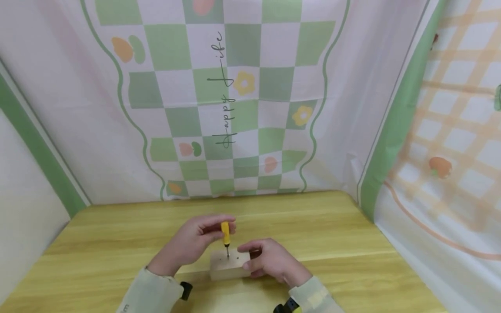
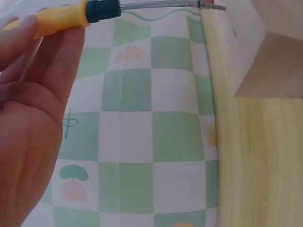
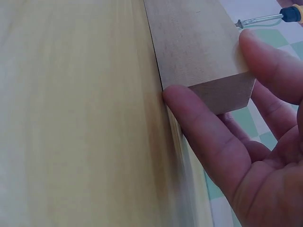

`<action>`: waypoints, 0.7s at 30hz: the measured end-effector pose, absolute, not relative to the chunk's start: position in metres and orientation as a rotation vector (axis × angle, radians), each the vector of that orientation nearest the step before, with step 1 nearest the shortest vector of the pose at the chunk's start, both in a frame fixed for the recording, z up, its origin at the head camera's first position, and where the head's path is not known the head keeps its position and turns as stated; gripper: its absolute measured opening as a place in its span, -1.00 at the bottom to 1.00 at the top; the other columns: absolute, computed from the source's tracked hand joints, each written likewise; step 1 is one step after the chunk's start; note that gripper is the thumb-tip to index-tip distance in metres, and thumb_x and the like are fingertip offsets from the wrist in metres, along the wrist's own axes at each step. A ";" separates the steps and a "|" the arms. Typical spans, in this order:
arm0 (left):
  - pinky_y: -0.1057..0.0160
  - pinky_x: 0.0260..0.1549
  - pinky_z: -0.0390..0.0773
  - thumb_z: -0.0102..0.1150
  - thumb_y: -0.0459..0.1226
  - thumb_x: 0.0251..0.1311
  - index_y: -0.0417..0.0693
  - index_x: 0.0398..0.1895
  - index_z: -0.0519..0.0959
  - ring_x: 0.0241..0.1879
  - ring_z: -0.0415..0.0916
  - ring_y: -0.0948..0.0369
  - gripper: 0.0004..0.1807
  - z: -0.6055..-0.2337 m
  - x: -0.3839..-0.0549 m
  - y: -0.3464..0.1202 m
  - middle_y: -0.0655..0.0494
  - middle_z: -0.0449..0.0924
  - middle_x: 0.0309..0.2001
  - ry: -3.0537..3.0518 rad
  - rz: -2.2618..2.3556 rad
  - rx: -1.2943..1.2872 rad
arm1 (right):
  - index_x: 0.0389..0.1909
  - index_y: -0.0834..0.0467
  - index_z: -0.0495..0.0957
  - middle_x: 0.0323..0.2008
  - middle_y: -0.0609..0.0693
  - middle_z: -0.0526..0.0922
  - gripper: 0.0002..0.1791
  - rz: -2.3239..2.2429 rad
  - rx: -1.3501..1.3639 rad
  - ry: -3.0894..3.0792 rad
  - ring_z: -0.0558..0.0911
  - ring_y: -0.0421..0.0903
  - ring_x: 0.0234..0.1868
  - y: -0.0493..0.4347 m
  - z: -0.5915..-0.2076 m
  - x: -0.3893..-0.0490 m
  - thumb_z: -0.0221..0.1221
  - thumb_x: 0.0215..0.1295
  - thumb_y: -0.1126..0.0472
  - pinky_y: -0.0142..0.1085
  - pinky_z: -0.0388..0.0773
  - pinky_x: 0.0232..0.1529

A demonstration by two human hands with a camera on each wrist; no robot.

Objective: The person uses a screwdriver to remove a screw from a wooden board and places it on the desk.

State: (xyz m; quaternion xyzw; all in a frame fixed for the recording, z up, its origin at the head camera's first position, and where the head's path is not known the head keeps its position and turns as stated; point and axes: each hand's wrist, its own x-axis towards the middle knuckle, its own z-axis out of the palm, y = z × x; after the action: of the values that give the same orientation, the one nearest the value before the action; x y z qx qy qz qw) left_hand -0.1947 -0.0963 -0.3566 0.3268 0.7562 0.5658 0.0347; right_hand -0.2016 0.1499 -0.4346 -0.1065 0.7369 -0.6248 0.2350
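Observation:
My left hand [image 1: 191, 240] holds a screwdriver [image 1: 225, 233] by its yellow handle, thumb and fingers around it. The screwdriver stands nearly upright over a pale wooden block [image 1: 228, 273]. In the left wrist view, its shaft meets a threaded screw [image 2: 214, 6] that sticks part way out of the block's face. Small dark spots, one on either side of the screw, show on the block's top. At the block's right end, my right hand [image 1: 274, 261] grips it between thumb and fingers; the right wrist view shows fingertips on its edges.
The block rests on a wood-grain table [image 1: 313, 226] near its front. Behind the table hangs a green and white checked cloth [image 1: 242, 52], with another patterned cloth [image 1: 450, 130] along the right. Dark straps circle both wrists.

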 end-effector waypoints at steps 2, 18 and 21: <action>0.15 -0.12 0.66 0.16 -0.52 0.30 0.04 0.19 0.63 -0.05 0.63 0.13 -0.55 -0.358 -0.196 -0.096 0.11 0.70 -0.09 2.348 1.757 1.015 | 0.10 0.19 0.64 -0.04 0.13 0.58 -0.52 -1.717 -0.293 2.024 0.63 0.06 -0.17 0.150 -0.435 -0.201 0.40 0.11 0.43 -0.01 0.69 -0.23; 0.27 -0.36 0.62 0.33 -0.54 0.13 0.02 0.03 0.63 -0.33 0.52 0.27 -0.57 -0.367 -0.185 -0.071 0.23 0.53 -0.28 2.832 1.741 0.922 | 0.10 0.19 0.64 0.00 0.14 0.57 -0.52 -1.724 -0.289 2.016 0.63 0.06 -0.14 0.150 -0.432 -0.200 0.41 0.11 0.41 -0.01 0.69 -0.22; 0.31 -0.42 0.60 0.34 -0.59 0.08 0.03 0.03 0.65 -0.39 0.45 0.29 -0.52 -0.371 -0.182 -0.064 0.26 0.43 -0.35 2.960 1.743 0.947 | 0.10 0.18 0.64 0.00 0.13 0.57 -0.53 -1.725 -0.288 2.014 0.63 0.06 -0.14 0.150 -0.433 -0.201 0.41 0.12 0.41 -0.01 0.69 -0.23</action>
State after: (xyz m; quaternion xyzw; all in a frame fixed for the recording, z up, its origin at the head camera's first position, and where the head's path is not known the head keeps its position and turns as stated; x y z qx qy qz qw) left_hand -0.1822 -0.0636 -0.3707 0.2600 0.8123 0.4783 -0.2091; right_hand -0.2006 0.1501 -0.4329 -0.1048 0.7340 -0.6286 0.2347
